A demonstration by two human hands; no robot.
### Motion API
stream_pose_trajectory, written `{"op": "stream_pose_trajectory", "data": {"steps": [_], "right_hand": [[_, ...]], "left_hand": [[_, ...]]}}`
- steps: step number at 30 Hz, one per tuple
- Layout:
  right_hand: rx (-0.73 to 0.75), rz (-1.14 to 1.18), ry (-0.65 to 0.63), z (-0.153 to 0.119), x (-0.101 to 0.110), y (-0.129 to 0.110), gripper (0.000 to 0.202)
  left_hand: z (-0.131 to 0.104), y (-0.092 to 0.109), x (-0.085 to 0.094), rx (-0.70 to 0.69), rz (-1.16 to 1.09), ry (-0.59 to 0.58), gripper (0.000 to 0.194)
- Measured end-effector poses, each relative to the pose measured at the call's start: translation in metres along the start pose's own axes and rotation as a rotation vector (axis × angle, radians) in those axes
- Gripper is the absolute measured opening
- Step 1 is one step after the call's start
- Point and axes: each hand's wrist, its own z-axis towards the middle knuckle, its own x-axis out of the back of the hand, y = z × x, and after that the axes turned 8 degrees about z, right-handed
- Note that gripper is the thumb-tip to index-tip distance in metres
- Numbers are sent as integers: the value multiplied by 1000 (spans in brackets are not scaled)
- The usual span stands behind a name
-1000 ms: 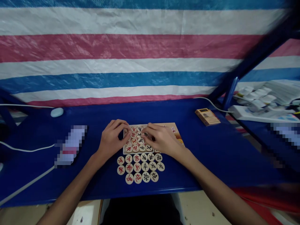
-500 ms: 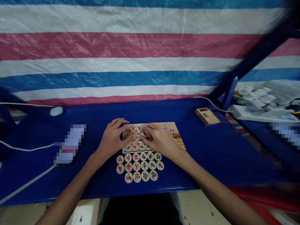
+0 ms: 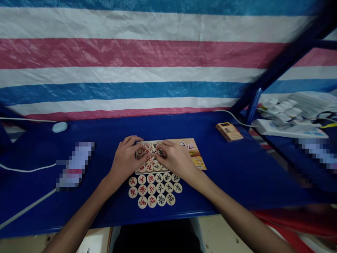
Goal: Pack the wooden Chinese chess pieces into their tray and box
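Left hand (image 3: 126, 156) and right hand (image 3: 177, 158) half-curled over chess pieces (image 3: 149, 167) in the tray (image 3: 146, 173); from here can't tell if either pinches any. 16 loose pieces (image 3: 151, 189) sit on the near side.

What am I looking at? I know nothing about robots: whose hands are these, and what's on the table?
No robot here: these are a person's bare left hand and right hand, seen by a camera worn on that person's head. On the smooth blue table sits a shallow, white-rimmed tray of round cream pieces marked in red or black; more lie in rows in front. Both hands' fingers are at the tray's pieces; whether any is lifted, I can't tell. Farther right lies a small orange-brown box.
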Motion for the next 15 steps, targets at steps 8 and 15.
{"op": "stream_pose_trajectory", "data": {"steps": [8, 15], "right_hand": [[31, 77, -18, -4, 11, -1, 23], [56, 147, -6, -4, 14, -1, 26]], "left_hand": [[-1, -1, 14, -46, -79, 88, 4], [-11, 0, 30, -166, -149, 227, 5]]}}
